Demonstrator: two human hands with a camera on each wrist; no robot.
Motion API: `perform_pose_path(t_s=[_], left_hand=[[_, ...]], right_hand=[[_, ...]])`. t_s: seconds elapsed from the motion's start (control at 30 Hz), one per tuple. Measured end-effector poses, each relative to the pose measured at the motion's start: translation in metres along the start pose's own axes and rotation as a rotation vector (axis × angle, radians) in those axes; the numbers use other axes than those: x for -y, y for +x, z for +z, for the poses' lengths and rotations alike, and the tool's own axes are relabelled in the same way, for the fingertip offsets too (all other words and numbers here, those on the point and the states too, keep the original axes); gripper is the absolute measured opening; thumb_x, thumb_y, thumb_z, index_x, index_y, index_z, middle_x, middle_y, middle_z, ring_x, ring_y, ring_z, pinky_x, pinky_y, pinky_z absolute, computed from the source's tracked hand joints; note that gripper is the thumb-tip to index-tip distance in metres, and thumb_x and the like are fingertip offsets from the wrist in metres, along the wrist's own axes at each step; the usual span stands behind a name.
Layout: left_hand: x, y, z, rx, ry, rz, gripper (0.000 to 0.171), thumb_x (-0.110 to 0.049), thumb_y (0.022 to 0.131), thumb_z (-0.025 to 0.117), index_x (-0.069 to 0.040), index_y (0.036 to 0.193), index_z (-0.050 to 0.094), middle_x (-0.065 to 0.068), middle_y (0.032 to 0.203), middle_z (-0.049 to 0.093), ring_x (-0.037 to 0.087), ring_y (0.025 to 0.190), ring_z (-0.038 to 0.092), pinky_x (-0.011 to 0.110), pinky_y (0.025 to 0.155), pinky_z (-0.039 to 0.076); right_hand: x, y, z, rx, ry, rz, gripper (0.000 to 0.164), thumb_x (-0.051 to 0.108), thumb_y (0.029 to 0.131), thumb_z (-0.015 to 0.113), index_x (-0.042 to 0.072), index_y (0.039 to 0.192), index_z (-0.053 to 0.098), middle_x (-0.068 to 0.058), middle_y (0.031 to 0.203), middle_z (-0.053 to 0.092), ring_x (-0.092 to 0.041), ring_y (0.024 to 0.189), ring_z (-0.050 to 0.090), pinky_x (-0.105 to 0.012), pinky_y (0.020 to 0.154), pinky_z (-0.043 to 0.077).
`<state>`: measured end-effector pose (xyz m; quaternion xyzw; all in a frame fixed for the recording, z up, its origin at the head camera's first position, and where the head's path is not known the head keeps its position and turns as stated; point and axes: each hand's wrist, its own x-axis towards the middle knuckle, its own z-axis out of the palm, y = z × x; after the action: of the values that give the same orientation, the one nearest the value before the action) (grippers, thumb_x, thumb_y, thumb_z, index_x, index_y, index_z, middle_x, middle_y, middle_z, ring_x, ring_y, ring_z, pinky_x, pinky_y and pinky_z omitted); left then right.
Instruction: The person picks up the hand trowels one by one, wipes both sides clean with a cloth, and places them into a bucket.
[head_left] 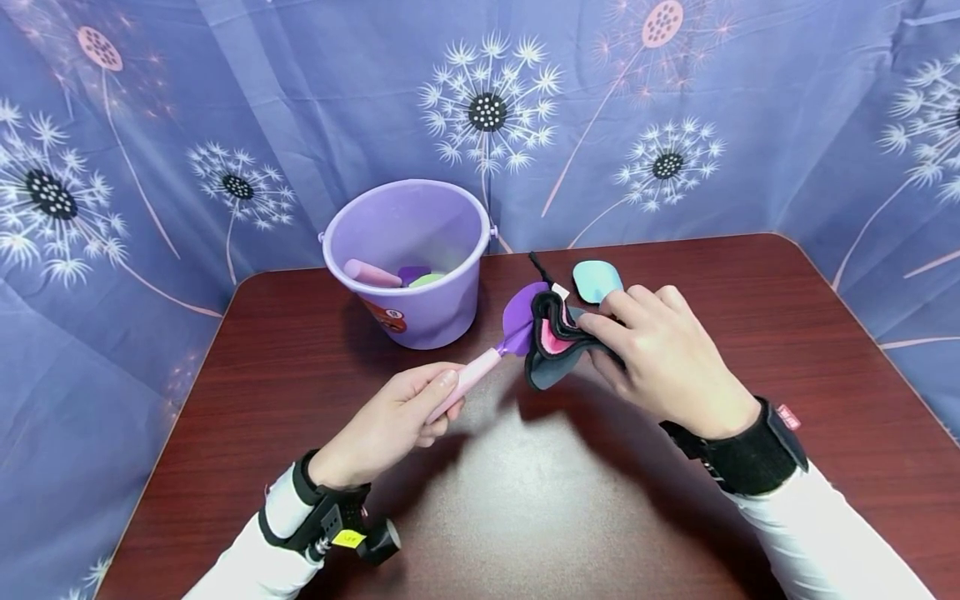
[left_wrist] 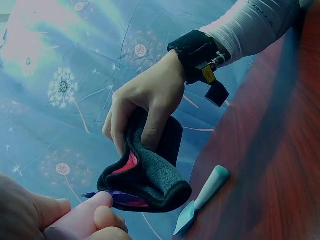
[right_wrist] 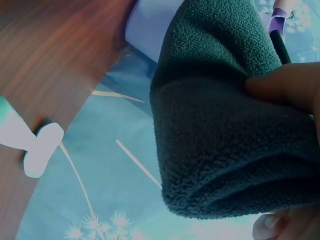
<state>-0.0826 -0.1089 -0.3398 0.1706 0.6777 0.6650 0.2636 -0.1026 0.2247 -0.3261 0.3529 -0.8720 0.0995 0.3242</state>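
My left hand (head_left: 405, 417) grips the pink handle of a toy shovel (head_left: 519, 321), its round purple blade pointing up to the right. Bunched in my right hand (head_left: 663, 354) is a dark grey cleaning cloth (head_left: 551, 375) with black edging, a pink inner side and a white tag. The cloth lies against the right side of the purple blade and hides part of it. In the left wrist view, the blade's edge shows under the folded cloth (left_wrist: 167, 187), and my left thumb and fingers wrap the pink handle (left_wrist: 80, 220).
A purple bucket (head_left: 457, 308) stands at the back left, holding a pink-handled tool (head_left: 371, 273) and purple and green pieces. Behind my right hand, a teal toy shovel (head_left: 596, 279) lies on the dark red wooden table (head_left: 262, 400). A blue dandelion-print curtain (head_left: 337, 100) hangs around the table.
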Motion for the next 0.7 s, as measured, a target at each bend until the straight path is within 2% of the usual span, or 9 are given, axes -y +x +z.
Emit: perform_pose_path(t_s=[0.1,0.27,0.43,0.6,0.7], left_hand=[[0.0,0.0,0.0,-0.017,0.005,-0.004,0.036,-0.027,0.118,0.038,0.002,0.117,0.059,0.009,0.084,0.049,0.01,0.06,0.036,0.022,0.053,0.027],[0.0,0.001,0.0,-0.042,0.014,0.004,0.037,-0.028,0.117,0.038,0.002,0.106,0.056,0.008,0.083,0.049,0.01,0.06,0.037,0.022,0.053,0.027],[0.001,0.002,0.0,-0.046,0.021,0.017,0.038,-0.028,0.117,0.039,0.002,0.103,0.056,0.008,0.081,0.048,0.01,0.06,0.037,0.022,0.052,0.027],[0.001,0.002,-0.001,-0.052,0.014,0.017,0.038,-0.028,0.117,0.039,0.003,0.104,0.056,0.008,0.082,0.049,0.01,0.059,0.037,0.022,0.052,0.027],[0.001,0.002,-0.001,-0.048,0.016,0.01,0.036,-0.028,0.117,0.039,0.001,0.106,0.057,0.007,0.082,0.049,0.01,0.059,0.037,0.022,0.053,0.028]], right_hand=[[0.0,0.0,-0.001,0.006,-0.007,0.001,0.026,0.017,0.09,0.065,0.009,0.113,0.075,-0.005,0.088,0.056,-0.029,0.075,0.049,-0.048,0.068,0.035],[-0.003,0.001,-0.005,-0.053,-0.074,0.05,0.027,0.018,0.092,0.059,0.005,0.109,0.074,-0.009,0.087,0.056,-0.033,0.073,0.051,-0.051,0.065,0.033],[-0.007,0.0,-0.01,-0.08,-0.136,0.104,0.028,0.019,0.095,0.051,0.003,0.106,0.072,-0.013,0.09,0.059,-0.038,0.075,0.051,-0.054,0.065,0.033],[-0.009,0.0,-0.013,-0.053,-0.126,0.098,0.035,0.021,0.1,0.045,0.005,0.109,0.074,-0.012,0.091,0.059,-0.037,0.076,0.049,-0.052,0.066,0.032],[-0.009,0.001,-0.012,-0.06,-0.107,0.09,0.031,0.018,0.098,0.049,0.006,0.11,0.075,-0.011,0.092,0.058,-0.036,0.077,0.049,-0.053,0.065,0.032]])
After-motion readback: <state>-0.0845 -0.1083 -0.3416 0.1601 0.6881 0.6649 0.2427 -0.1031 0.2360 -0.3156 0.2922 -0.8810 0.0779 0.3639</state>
